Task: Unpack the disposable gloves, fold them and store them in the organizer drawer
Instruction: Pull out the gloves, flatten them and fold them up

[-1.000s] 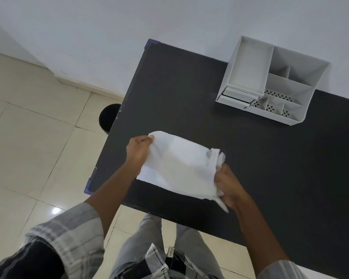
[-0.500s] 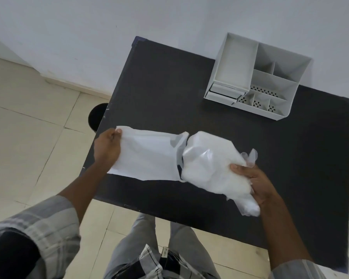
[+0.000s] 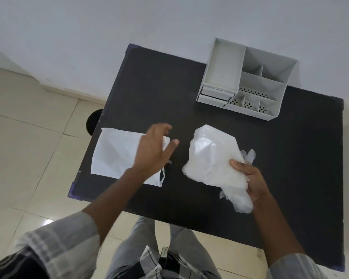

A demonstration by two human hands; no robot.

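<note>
Gloves [image 3: 214,158] bunched in right hand [image 3: 250,178] grip, left hand [image 3: 151,152] spread above flat packet [image 3: 117,154], no legible writing

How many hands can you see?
2. The left hand hovers open above the flat white packet; the right hand grips the bundle of gloves over the table.

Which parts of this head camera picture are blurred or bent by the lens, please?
In the head view, the left hand is smeared by motion, its fingers soft over the empty packet; the right hand and the bundle of gloves are sharper; the table edges splay from wide-angle distortion; the organizer looks crisp.
</note>
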